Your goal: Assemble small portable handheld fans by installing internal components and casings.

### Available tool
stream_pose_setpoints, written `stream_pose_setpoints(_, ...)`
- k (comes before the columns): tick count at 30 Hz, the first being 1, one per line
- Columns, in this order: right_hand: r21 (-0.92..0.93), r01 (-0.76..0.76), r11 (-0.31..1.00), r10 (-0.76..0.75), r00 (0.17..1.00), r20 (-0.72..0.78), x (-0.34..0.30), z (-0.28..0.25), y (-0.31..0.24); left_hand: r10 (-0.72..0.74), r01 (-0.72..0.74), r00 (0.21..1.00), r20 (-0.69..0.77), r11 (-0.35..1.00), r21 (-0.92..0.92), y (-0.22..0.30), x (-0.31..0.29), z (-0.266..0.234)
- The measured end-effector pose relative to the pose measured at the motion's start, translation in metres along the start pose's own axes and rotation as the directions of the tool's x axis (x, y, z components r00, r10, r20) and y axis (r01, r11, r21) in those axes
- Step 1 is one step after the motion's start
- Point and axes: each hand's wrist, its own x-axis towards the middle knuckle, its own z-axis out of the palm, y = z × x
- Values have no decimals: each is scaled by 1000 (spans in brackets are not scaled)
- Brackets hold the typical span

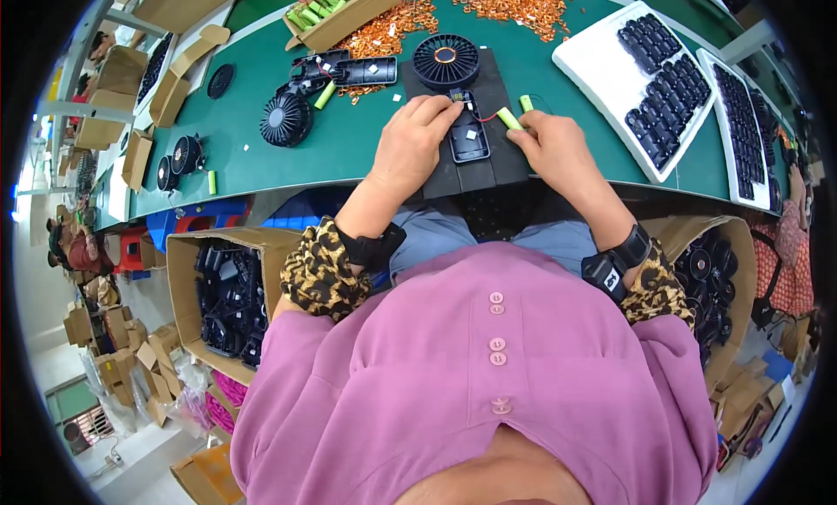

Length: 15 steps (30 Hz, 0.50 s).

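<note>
A black handheld fan lies on a dark mat (427,178), its round grille (445,61) on the far side and its open handle shell (469,142) toward me. My left hand (410,143) grips the fan where grille and handle meet, fingertips close to a small circuit board. In my right hand (558,148), closed in a pinch, is a green battery cell (509,119). Red wire runs from the handle to this cell. A second green cell (526,103) shows just beyond my right fingers. The fingertips partly hide the wire ends.
Left of the mat are another fan (286,119), open shells (366,71) and a loose cell (325,95). Orange metal pieces (514,6) and a box of green cells (344,21) lie at the back. White foam trays (602,69) of black parts stand right; cartons (187,261) flank me.
</note>
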Motion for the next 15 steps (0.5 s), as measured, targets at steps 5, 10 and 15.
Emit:
stream_pose_setpoints(5, -11, 98, 995, -99, 988, -118, -4, -4, -1, 45, -43, 999, -30, 997, 59, 3, 7, -4)
stream_pose_setpoints(10, -69, 195, 978, -204, 966, -159, -10, -10, -10, 72, -61, 992, 101, 992, -109, 5, 10, -5)
stream_pose_setpoints(15, -332, 654, 680, -726, 666, -174, -7, -17, -16, 12, 44, 969, 247, 974, -222, 5, 25, -18)
